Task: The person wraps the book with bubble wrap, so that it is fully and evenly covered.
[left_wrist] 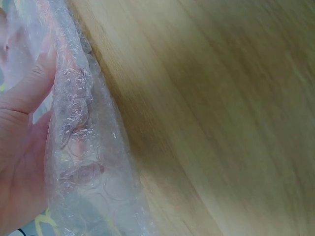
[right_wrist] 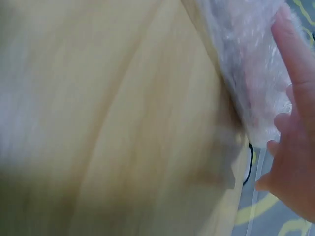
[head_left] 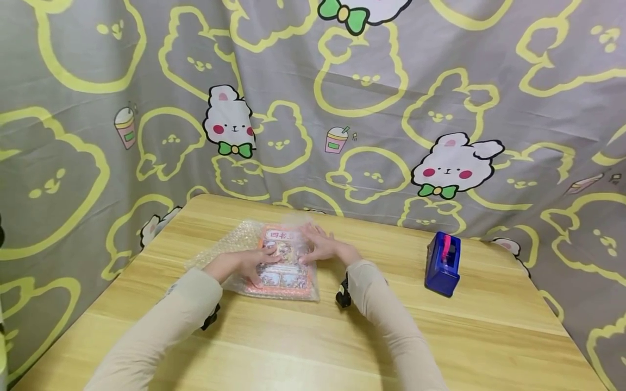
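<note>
Fingers of the left hand (head_left: 251, 264) and right hand (head_left: 323, 245) are spread wide across the wrap (head_left: 221, 244) on the tabletop (head_left: 274, 347), partly obscuring the book (head_left: 289, 278). To the right, well apart, stands a blue box (head_left: 442, 277) with a pink piece (head_left: 446, 247) on top; a curtain (head_left: 367, 127) hangs behind. Wrap contains the book, cover upward.

My right hand (head_left: 323, 244) could pass rightward until the boxy blue plastic object (head_left: 442, 278) (pink-topped); grey, yellow-patterned cloth (head_left: 374, 187) blocks beyond.
</note>
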Motion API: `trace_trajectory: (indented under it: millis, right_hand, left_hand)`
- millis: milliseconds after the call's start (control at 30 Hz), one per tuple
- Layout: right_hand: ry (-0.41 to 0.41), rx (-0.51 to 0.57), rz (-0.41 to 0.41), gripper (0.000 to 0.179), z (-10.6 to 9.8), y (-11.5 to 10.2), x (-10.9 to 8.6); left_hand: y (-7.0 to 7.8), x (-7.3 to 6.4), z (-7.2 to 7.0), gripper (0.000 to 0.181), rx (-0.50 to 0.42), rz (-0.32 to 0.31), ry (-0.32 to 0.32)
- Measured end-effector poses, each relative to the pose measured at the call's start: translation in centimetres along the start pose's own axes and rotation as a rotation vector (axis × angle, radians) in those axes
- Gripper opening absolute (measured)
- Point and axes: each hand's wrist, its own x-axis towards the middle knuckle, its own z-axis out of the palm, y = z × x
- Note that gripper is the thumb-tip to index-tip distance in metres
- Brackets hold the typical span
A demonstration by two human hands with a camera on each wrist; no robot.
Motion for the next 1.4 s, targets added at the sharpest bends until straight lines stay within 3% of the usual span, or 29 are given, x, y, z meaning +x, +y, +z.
trace_trajectory:
  millis: [333, 567, 733, 833, 967, 1100, 1233, 1400]
  right_hand:
    - [-0.11, -0.086, 0.072, 0.096, 1.2, -1.4, 1.0]
    - [-0.109, -0.103, 0.089, 0.098, 1.5, -2.0, 1.4]
    - [-0.112, -0.137, 0.076, 0.1, 1.4, -2.5, 1.9]
    - [-0.091, -0.134, 0.066, 0.095, 1.1, -2.5, 2.3]
    - [-0.006, -0.088, 0.059, 0.074, 0.5, -2.2, 2.8]
    - [0.059, -0.066, 0.061, 0.062, 0.1, -1.9, 3.3]
    - [0.079, -0.098, 0.048, 0.076, 0.4, -1.5, 3.6]
    - [0.037, -0.115, 0.082, 0.093, 0.6, -1.2, 3.7]
  left_hand:
    - [-0.1, 0.2, 0.1, 0.085, 0.033, -0.006, 0.005]
    - [-0.6, 0.2, 0.1, 0.085, 0.118, 0.052, 0.076]
    - [-0.7, 0.3, -0.3, 0.082, 0.164, 0.06, 0.069]
    - [-0.5, 0.5, -0.6, 0.08, 0.172, 0.035, 0.037]
    - [-0.3, 0.8, -1.0, 0.08, 0.176, 0.002, 0.002]
    - [-0.2, 1.0, -1.0, 0.078, 0.165, 0.0, 0.005]
    - [-0.3, 1.1, -1.0, 0.077, 0.151, -0.009, 0.015]
    - [-0.4, 1.2, -0.9, 0.079, 0.152, 0.006, 0.023]
